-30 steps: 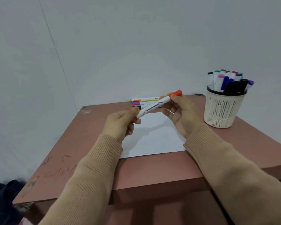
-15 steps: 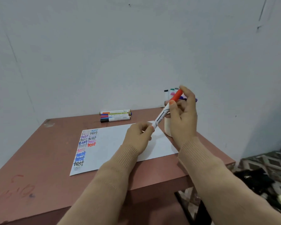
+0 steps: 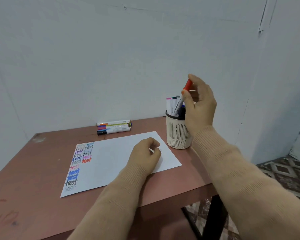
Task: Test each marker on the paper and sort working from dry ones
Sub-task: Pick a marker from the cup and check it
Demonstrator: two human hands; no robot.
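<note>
Tabletop [image 3: 42, 161] free left of paper [image 3: 114, 163]; marker cup [image 3: 177, 135] blocks right, laid markers [image 3: 113, 127] behind

Left hand [image 3: 145, 153] off marker [image 3: 187, 85] — perhaps empty

The right hand [image 3: 200, 104] hides the barrel of the orange-capped marker [image 3: 188, 84] and one side of the cup [image 3: 176, 135]; the word at the near left corner of the paper [image 3: 121, 158] is too blurred to read.

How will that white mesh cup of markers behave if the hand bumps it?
Likely tips rather than slides: the cup is taller than wide, and markers stand above its rim, so it may be top-heavy. It looks like perforated plastic, probably light. It stands near the table's right edge, so a spill could reach the floor.
</note>
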